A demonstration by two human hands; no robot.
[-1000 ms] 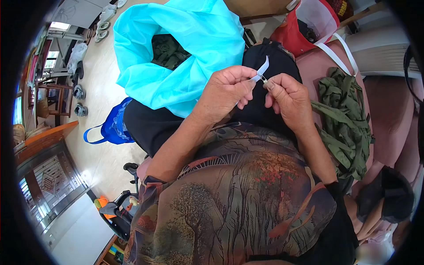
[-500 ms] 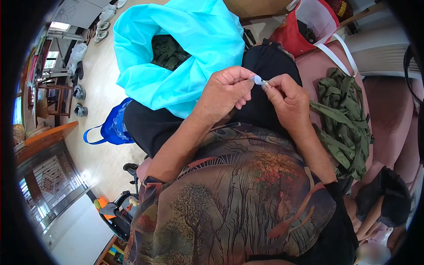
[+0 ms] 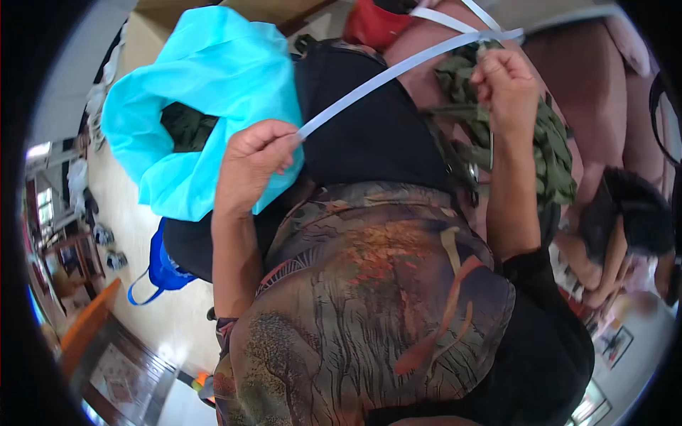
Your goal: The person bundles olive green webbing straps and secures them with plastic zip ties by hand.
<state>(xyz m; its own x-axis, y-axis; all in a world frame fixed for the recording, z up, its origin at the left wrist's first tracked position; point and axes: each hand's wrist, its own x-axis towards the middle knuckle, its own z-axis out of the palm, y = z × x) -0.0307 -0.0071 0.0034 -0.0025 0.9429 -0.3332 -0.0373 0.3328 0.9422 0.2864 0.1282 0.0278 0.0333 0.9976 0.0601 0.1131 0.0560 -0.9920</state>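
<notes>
A narrow pale white strip, like tape or elastic, stretches in a shallow arc between my hands. My left hand pinches its lower end in front of the turquoise cloth bag. My right hand is raised higher, its closed thumb and fingers on the strip near the far end, with a short tail beyond. Behind and below that hand lies a heap of dark green fabric. More dark green fabric shows inside the turquoise bag. A thin shiny line below my right wrist is too small to make out.
The green heap rests on a pink sofa. A red bag with white straps stands at the back. On the floor at left is a blue bag. Another person's bare legs show at right.
My hands have moved from close together to wide apart, left hand leftward, right hand up and right. The small white bit between them is now a long drawn-out strip. The view has turned right.
</notes>
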